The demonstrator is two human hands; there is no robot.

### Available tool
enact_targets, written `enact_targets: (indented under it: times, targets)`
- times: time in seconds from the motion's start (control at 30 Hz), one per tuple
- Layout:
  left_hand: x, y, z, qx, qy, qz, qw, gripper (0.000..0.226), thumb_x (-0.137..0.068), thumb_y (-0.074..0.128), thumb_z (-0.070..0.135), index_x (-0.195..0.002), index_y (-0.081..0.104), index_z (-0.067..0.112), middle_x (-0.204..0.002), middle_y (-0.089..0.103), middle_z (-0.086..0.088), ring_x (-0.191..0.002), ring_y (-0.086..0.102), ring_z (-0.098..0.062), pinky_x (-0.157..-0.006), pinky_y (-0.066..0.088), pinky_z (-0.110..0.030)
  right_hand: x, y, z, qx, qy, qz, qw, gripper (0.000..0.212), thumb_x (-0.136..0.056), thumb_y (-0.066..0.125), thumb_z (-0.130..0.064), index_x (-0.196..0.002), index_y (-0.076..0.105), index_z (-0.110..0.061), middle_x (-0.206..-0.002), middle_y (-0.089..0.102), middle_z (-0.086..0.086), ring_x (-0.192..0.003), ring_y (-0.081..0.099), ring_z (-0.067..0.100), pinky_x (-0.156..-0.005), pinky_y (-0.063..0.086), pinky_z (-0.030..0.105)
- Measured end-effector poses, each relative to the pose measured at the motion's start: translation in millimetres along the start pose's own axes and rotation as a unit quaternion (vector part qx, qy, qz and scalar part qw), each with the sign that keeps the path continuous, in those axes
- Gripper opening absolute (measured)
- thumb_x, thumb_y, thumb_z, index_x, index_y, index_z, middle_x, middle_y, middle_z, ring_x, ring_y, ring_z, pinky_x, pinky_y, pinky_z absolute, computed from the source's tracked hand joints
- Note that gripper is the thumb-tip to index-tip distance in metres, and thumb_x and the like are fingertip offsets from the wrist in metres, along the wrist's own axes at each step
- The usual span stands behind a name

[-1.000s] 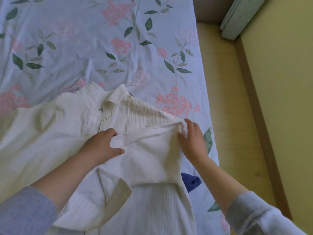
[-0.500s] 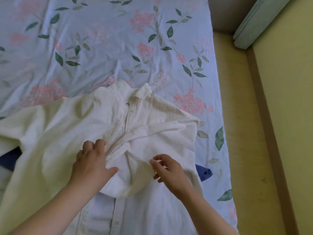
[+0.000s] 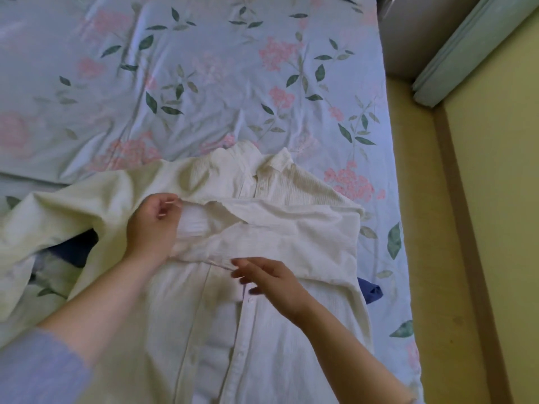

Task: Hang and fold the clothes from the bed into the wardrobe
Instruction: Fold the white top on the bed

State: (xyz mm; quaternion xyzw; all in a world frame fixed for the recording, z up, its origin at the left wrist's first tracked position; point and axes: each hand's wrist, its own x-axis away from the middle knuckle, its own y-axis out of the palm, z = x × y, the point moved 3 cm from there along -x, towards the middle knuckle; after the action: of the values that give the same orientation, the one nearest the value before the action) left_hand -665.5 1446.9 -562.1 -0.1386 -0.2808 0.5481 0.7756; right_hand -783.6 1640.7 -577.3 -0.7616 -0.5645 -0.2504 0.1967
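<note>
I'm working on the shirt [image 3: 221, 345], which is lying button-side up on the bed [image 3: 204, 83]. One sleeve [image 3: 291, 228] is lying folded across the chest; the other is sprawling off to the left, not yet folded. My left hand [image 3: 151, 225] is pinching the folded sleeve's cuff end. My right hand [image 3: 271, 284] is touching its lower edge, fingers fairly straight, gripping nothing. I'm judging this an early fold, with the second sleeve, the body folds and the wardrobe all remaining. Blue cloth [image 3: 370, 290] is peeking from beneath.
</note>
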Motion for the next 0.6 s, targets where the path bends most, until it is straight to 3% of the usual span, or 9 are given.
enact_targets:
  times: [0.07,0.13,0.2,0.27,0.33,0.4,0.5,0.6]
  targets:
    - [-3.6,6.5,-20.1,-0.094,-0.054,-0.075,0.991,0.052,-0.094,0.049,0.054,-0.118,0.058,0.009,-0.117,0.064,-0.011,-0.102,0.058,-0.026,-0.082,0.040,-0.032,-5.0,-15.4,10.2,0.081,0.000,0.133,0.988,0.029,-0.097,0.054,-0.037,-0.111,0.071,-0.018,-0.105,0.072,-0.001,-0.100,0.065,0.011,-0.097,0.051,0.037]
    - [-1.1,15.2,-38.2,-0.123,-0.117,-0.137,0.976,0.087,-0.082,0.048,0.074,-0.134,0.045,0.004,-0.133,0.054,-0.016,-0.115,0.053,-0.032,-0.089,0.040,-0.037,-7.8,-27.2,25.5,0.184,-0.011,0.204,0.962,0.026,-0.097,0.054,-0.029,-0.119,0.066,-0.022,-0.120,0.066,-0.003,-0.111,0.058,0.010,-0.102,0.046,0.032]
    - [1.1,22.2,-42.3,-0.132,-0.101,-0.128,0.978,0.097,-0.074,0.059,0.075,-0.142,0.033,0.013,-0.143,0.042,-0.011,-0.125,0.046,-0.031,-0.091,0.039,-0.036,-13.5,-35.3,39.9,0.287,-0.031,0.230,0.930,0.039,-0.095,0.055,-0.027,-0.134,0.056,-0.024,-0.139,0.051,0.000,-0.130,0.044,0.016,-0.109,0.037,0.032]
    - [-4.3,28.2,-39.8,-0.136,-0.064,-0.090,0.984,0.075,-0.074,0.069,0.065,-0.128,0.043,0.019,-0.132,0.047,-0.008,-0.113,0.052,-0.027,-0.082,0.041,-0.032,-22.1,-44.9,54.5,0.379,-0.007,0.232,0.896,0.055,-0.095,0.054,-0.031,-0.147,0.040,-0.026,-0.154,0.033,0.006,-0.144,0.025,0.025,-0.116,0.027,0.038]
    - [-12.9,35.9,-39.5,-0.157,-0.060,-0.098,0.981,0.042,-0.080,0.072,0.049,-0.097,0.057,0.013,-0.103,0.059,-0.005,-0.090,0.059,-0.024,-0.068,0.041,-0.029,-29.4,-59.0,71.4,0.441,0.068,0.214,0.869,0.065,-0.095,0.052,-0.039,-0.153,0.025,-0.028,-0.161,0.016,0.010,-0.149,0.010,0.032,-0.118,0.020,0.044]
    - [-19.8,38.4,-39.6,-0.160,-0.044,-0.109,0.980,0.025,-0.084,0.072,0.030,-0.074,0.060,0.010,-0.075,0.060,-0.003,-0.074,0.058,-0.022,-0.060,0.038,-0.027,-32.0,-72.5,88.2,0.428,0.132,0.182,0.875,0.071,-0.094,0.050,-0.045,-0.154,0.017,-0.028,-0.161,0.012,0.011,-0.147,0.012,0.036,-0.118,0.020,0.045]
    - [-32.1,26.1,-24.8,-0.120,0.085,-0.043,0.988,0.015,-0.079,0.074,0.011,-0.071,0.063,0.008,-0.076,0.063,-0.003,-0.076,0.057,-0.020,-0.065,0.034,-0.026,-27.9,-81.2,105.2,0.361,0.148,0.158,0.907,0.074,-0.094,0.051,-0.049,-0.155,0.014,-0.028,-0.160,0.012,0.006,-0.143,0.025,0.031,-0.115,0.029,0.042]
    - [-42.9,16.7,-1.8,-0.098,0.242,-0.027,0.965,0.015,-0.077,0.075,0.005,-0.085,0.064,0.013,-0.093,0.063,0.003,-0.086,0.054,-0.011,-0.074,0.034,-0.019,-25.7,-85.4,111.7,0.364,0.125,0.173,0.907,0.071,-0.094,0.050,-0.046,-0.154,0.017,-0.028,-0.159,0.015,0.003,-0.138,0.033,0.027,-0.110,0.036,0.039]
